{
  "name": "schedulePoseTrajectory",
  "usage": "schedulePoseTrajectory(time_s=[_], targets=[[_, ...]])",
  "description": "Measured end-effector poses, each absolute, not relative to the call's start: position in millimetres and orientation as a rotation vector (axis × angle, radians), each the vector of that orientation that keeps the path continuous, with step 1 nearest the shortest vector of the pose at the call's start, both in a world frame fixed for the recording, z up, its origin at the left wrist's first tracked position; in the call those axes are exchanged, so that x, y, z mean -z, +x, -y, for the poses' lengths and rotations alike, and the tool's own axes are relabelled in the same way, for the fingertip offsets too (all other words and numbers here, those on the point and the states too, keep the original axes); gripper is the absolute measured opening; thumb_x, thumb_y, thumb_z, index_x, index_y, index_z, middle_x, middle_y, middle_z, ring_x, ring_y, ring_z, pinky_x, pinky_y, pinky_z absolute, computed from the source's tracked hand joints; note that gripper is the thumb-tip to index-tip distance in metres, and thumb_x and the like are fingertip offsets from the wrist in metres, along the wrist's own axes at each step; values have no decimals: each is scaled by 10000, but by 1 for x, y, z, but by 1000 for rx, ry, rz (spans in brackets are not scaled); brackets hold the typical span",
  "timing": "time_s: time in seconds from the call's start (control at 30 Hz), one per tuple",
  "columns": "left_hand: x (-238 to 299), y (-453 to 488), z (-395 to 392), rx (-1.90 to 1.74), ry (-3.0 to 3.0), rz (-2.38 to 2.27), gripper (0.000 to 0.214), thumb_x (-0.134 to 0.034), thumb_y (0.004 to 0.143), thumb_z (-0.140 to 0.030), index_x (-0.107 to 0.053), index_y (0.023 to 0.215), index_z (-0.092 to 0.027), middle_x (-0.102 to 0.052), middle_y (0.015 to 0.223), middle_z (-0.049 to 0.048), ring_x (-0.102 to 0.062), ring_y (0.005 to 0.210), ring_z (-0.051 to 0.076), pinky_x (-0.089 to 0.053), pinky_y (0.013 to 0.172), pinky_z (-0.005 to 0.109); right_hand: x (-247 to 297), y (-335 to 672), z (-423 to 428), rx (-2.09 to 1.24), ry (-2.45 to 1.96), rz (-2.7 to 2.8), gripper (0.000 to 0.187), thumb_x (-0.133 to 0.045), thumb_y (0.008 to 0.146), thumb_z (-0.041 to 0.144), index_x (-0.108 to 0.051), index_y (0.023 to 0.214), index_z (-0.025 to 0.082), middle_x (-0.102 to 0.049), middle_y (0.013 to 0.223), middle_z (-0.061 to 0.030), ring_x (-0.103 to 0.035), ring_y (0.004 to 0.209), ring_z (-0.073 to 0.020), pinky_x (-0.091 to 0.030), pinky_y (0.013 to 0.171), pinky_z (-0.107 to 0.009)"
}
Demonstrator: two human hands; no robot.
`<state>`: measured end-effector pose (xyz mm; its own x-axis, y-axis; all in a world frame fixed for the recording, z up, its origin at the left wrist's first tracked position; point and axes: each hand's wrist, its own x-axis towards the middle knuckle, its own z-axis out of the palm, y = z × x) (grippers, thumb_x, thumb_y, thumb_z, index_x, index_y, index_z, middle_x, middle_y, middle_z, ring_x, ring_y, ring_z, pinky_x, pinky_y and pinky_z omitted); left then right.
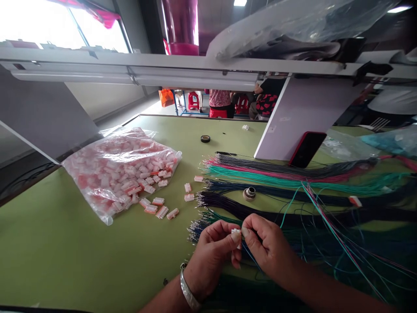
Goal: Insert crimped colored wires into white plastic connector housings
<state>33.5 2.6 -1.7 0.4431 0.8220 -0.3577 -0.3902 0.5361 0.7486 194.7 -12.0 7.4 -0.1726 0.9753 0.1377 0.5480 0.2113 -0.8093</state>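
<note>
Between thumb and fingers my left hand (215, 243) grips a small white connector housing (236, 233). Right beside it, my right hand (269, 243) is pinched at the housing's edge on a thin wire (250, 256), whose tip is hidden by the fingers. Bundles of cut wires lie around and behind my hands: a dark bundle (234, 205), a green bundle (254, 175) and a grey one (276, 163), with metal terminals at their left ends. Several loose white-and-orange connector housings (162, 212) are scattered left of the wire ends.
A clear plastic bag (107, 161) full of housings lies open at the left. Behind the wires are a roll of black tape (205, 138), a metal ring (249, 193) and a phone (308, 149) leaning on a white panel (276, 117). A shelf (182, 65) crosses above the table.
</note>
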Motion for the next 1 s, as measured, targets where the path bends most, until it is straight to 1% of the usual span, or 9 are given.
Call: schedulePoseTrajectory(time_s=[0.17, 0.47, 0.63, 0.83, 0.93, 1.0], targets=[[3, 33, -5, -831, 585, -791, 243, -783, 715, -308, -653, 820, -132, -576, 612, -7, -509, 489, 80, -443, 454, 201, -10, 198, 10, -892, -1440, 1807, 251, -429, 974, 311, -529, 776, 195, -566, 691, 4, -524, 638, -139, -409, 591, -261], [3, 32, -3, -832, 639, -787, 234, -768, 730, -303, -643, 811, -123, -586, 616, 5, -521, 490, 85, -448, 453, 201, -3, 193, 12, -787, -1383, 1835, 223, -448, 949, 259, -492, 739, 197, -541, 686, 9, -505, 617, -131, -388, 576, -255], [2, 31, -4, -817, 566, -769, 256, -787, 699, -302, -654, 828, -125, -571, 596, -7, -501, 468, 78, -419, 416, 185, -6, 195, 10, -851, -1411, 1778, 240, -462, 939, 286, -494, 721, 193, -499, 619, 30, -459, 561, -118, -361, 525, -234], [0, 30, -4, -846, 576, -786, 260, -794, 698, -318, -660, 822, -133, -570, 616, -5, -497, 477, 78, -412, 421, 189, -8, 194, 12, -885, -1416, 1766, 250, -476, 930, 301, -490, 708, 187, -472, 610, 39, -429, 561, -109, -351, 526, -229], [0, 28, -7, -881, 570, -782, 256, -784, 723, -324, -660, 843, -135, -563, 637, -7, -502, 517, 80, -438, 461, 195, -10, 199, 2, -895, -1440, 1782, 246, -462, 945, 313, -520, 746, 181, -495, 626, 38, -445, 574, -107, -370, 536, -220], [1, 25, -11, -906, 555, -777, 244, -771, 746, -317, -660, 868, -138, -556, 646, -10, -504, 543, 78, -448, 492, 194, -14, 210, -17, -821, -1493, 1862, 226, -457, 950, 324, -563, 814, 178, -558, 671, 29, -499, 605, -109, -399, 553, -209]])
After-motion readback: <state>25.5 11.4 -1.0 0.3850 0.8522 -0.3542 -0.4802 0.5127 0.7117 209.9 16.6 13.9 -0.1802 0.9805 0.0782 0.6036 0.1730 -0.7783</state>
